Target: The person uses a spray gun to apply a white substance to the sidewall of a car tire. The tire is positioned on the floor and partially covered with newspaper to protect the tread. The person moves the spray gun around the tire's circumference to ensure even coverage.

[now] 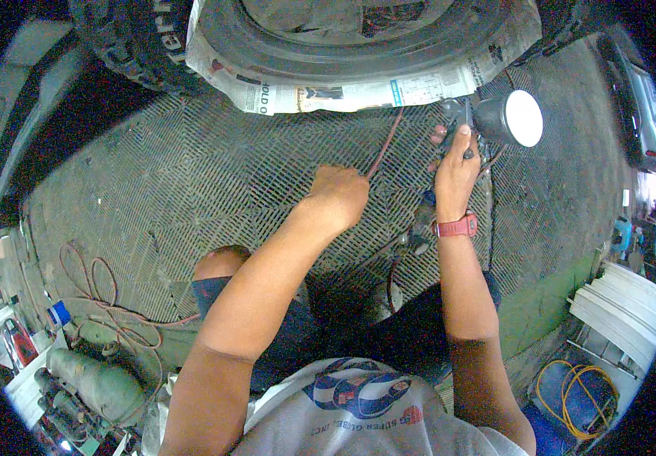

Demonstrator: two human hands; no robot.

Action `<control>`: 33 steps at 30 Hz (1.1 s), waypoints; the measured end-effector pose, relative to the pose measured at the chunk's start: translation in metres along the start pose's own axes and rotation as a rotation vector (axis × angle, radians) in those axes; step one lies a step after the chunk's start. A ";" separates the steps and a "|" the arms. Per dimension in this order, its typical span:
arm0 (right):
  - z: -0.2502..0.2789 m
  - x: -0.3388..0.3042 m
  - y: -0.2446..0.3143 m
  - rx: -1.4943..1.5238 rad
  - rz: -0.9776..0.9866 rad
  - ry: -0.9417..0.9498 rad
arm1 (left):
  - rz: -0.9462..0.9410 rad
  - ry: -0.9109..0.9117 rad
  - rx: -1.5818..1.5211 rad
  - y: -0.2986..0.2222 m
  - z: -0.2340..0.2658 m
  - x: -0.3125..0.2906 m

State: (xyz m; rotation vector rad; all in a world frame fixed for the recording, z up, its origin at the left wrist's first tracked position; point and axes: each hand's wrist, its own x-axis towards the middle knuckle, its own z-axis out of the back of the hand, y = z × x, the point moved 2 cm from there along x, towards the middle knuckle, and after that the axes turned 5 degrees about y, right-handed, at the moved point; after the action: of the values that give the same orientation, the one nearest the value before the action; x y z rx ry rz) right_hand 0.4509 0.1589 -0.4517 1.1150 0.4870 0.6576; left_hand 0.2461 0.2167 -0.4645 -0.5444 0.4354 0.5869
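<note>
My right hand [457,173] is wrapped round the handle of a dark spray gun [487,118], its cup showing a bright white round end toward the right. On that wrist is a red watch. My left hand [341,196] is closed in a fist round a thin reddish air hose [386,146], which runs up toward the wheel. Just beyond both hands stands a wheel with a grey rim [290,47]. Sheets of newspaper [328,97] are tucked round the rim and cover part of the black tyre [131,47]. The spray gun is close to the paper's lower right edge.
Dark ribbed matting [259,152] covers the floor. Loops of hose [107,285] lie at left, near a green air compressor tank [96,380]. At lower right, a coiled yellow cord [571,395] rests on something blue beside white slatted panels [623,308]. A car [643,114] stands at far right.
</note>
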 end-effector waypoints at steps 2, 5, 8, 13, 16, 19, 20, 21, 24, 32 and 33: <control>0.000 -0.005 -0.001 0.005 0.027 0.032 | -0.007 0.003 -0.001 -0.002 -0.001 0.004; -0.002 -0.012 0.008 0.044 -0.070 0.144 | -0.021 -0.010 0.020 -0.002 -0.008 0.011; -0.001 -0.008 0.011 0.082 -0.141 0.144 | -0.033 0.019 0.050 -0.009 -0.005 0.013; 0.016 0.004 0.026 0.064 -0.090 0.024 | 0.002 0.051 0.058 -0.009 -0.004 0.013; 0.028 0.006 0.039 0.111 0.004 -0.075 | -0.022 0.054 0.052 -0.006 -0.004 0.011; 0.034 0.000 0.057 0.155 0.115 -0.135 | 0.004 0.045 0.019 -0.004 -0.004 0.010; 0.034 -0.003 0.063 0.171 0.150 -0.164 | 0.008 0.064 0.017 -0.005 -0.001 0.011; 0.031 -0.006 0.065 0.225 0.184 -0.191 | 0.003 0.066 0.022 -0.006 0.000 0.011; 0.025 -0.010 0.064 0.377 0.135 -0.180 | 0.007 0.100 0.030 -0.007 0.009 0.009; -0.017 -0.006 0.051 0.577 -0.075 -0.272 | 0.045 -0.065 -0.021 0.022 0.032 0.008; -0.019 -0.004 0.052 0.595 -0.079 -0.290 | 0.076 -0.032 -0.054 0.026 0.035 0.008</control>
State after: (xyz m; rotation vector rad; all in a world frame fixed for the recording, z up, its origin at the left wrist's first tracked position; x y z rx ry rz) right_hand 0.4234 0.1833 -0.4101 1.7126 0.4847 0.2707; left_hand 0.2444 0.2588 -0.4509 -0.5714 0.4122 0.6812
